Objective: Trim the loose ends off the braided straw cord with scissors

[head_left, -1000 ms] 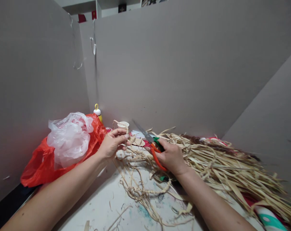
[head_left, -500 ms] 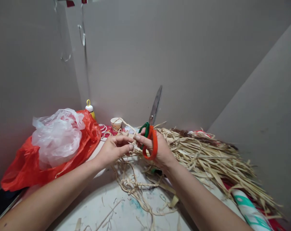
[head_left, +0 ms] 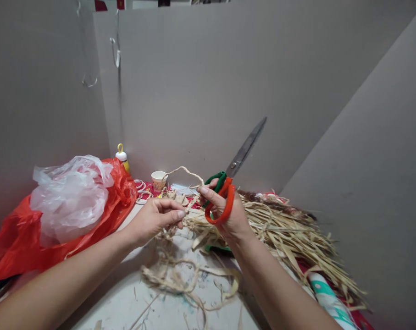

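My left hand (head_left: 159,216) pinches a braided straw cord (head_left: 190,206) between thumb and fingers. Close by on the right, my right hand (head_left: 228,211) has a pair of scissors (head_left: 245,146) hooked on it, with orange and green handles and the closed blades pointing up and right. Its thumb and finger also grip the cord, and a thin length of it arcs away to the left from there. Below the hands hangs a tangle of cord (head_left: 173,277), partly blurred, over the white tabletop (head_left: 114,302).
A large bundle of dry straw (head_left: 290,233) lies at right, beside a green-and-white roll (head_left: 330,298). At left are red and white plastic bags (head_left: 73,197). A paper cup (head_left: 158,180) and a yellow-and-white bottle (head_left: 122,158) stand at the back, before grey panels (head_left: 194,82).
The scissors have tilted further right in my right hand. Both hands have drawn slightly apart, with cord stretched between them. The tangle below has shifted left, and the view has turned a little right.
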Tool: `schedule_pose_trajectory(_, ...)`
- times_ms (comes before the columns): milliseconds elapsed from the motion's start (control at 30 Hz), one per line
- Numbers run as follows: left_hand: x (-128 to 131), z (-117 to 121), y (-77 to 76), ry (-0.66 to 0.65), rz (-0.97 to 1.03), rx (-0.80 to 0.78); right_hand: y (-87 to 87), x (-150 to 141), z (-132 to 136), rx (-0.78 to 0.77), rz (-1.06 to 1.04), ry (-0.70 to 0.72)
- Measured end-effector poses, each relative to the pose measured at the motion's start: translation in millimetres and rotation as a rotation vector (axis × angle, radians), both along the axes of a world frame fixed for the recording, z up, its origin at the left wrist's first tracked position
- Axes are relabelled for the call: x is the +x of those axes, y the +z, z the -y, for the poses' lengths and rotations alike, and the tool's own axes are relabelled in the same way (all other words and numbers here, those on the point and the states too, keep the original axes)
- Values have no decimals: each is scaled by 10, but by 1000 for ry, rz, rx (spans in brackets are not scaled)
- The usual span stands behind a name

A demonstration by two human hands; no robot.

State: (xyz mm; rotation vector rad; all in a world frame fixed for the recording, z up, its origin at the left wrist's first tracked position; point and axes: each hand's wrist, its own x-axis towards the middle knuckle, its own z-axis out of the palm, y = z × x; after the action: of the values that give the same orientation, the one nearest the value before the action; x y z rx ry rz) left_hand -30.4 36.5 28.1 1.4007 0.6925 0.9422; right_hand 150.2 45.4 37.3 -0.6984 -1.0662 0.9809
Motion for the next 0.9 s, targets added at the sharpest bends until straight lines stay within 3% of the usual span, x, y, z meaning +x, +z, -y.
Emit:
schedule_pose_trajectory(133,13,27,-10,26,18,-40,10,-19,21,-29,-24,-8)
schedule_pose_trajectory(333,54,73,16,71,-12,60,-12,-94,48,-64,-16,34)
schedule_pose_trajectory(567,51,41,15,41,-9,10,-48,-120,66,-88,41,71)
schedule_pose_trajectory(733,22,-29,11,33,82,-119,-64,-155,68,-89,104,41)
schedule_pose_trajectory(900,-19,-104,17,-30,292,-298,-151,-139,45,-76,216,-61)
